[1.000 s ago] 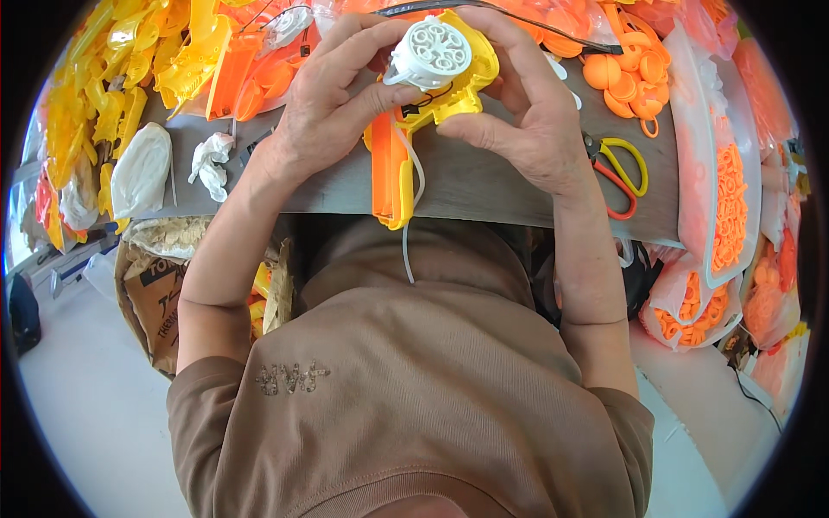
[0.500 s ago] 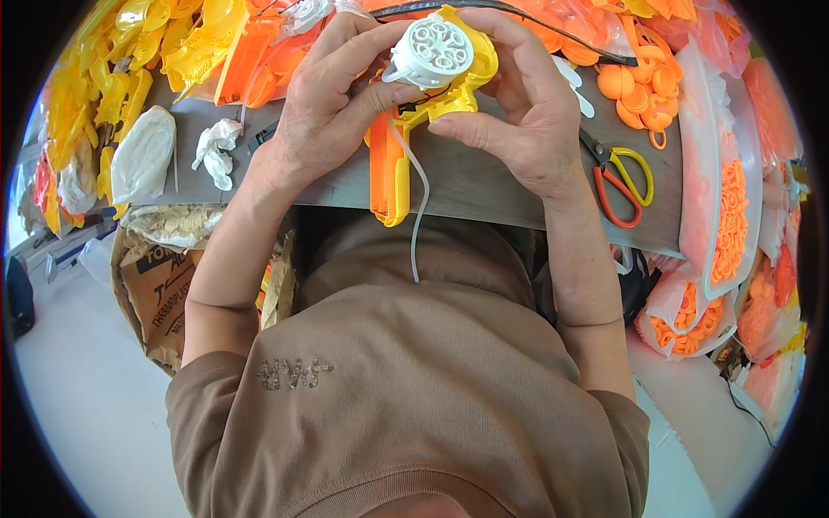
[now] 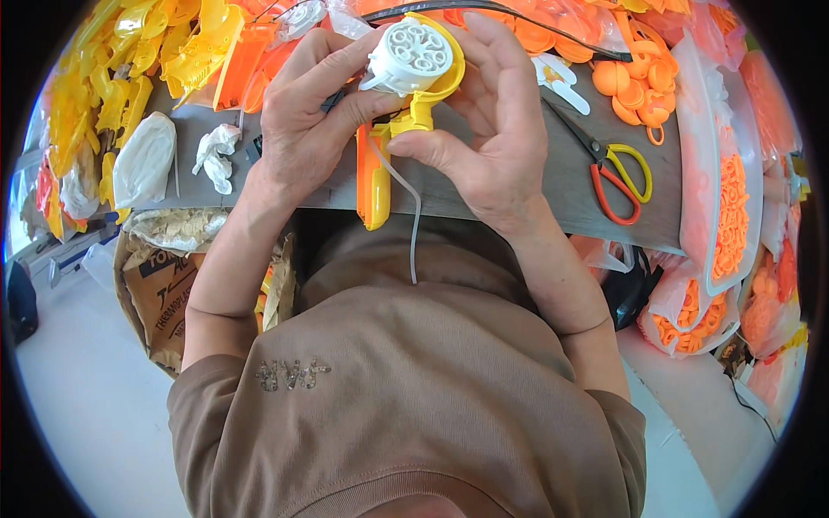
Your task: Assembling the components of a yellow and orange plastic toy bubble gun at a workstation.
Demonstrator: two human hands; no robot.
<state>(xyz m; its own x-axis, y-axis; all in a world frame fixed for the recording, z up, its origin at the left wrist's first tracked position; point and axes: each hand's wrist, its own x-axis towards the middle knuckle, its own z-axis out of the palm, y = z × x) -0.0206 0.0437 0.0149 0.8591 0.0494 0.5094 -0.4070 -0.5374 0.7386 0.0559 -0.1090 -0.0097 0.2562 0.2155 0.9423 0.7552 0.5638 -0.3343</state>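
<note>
Both hands hold a partly assembled toy bubble gun (image 3: 377,192) above the table's near edge. Its handle, orange on one side and yellow on the other, points down toward me. On top sits a round white nozzle head (image 3: 416,57) with several ring-shaped openings. My left hand (image 3: 302,125) grips the gun from the left, thumb just below the white head. A yellow shell half (image 3: 454,71) curves around the head's right side. My right hand (image 3: 496,129) holds that shell, thumb pressed on its lower part. A thin clear tube (image 3: 417,229) dangles from the gun. Some fingertips are hidden behind it.
Right of my right hand lie scissors (image 3: 609,168) and white flat parts (image 3: 561,82). Orange round parts (image 3: 641,78) are heaped behind them. A bin (image 3: 724,250) of orange rings stands far right. Yellow shells (image 3: 112,95) pile up at left, near crumpled white tissue (image 3: 216,157).
Both hands and the gun have shifted slightly left. The yellow shell has swung upright around the white head's right side. My right hand has turned, its thumb lower on the shell.
</note>
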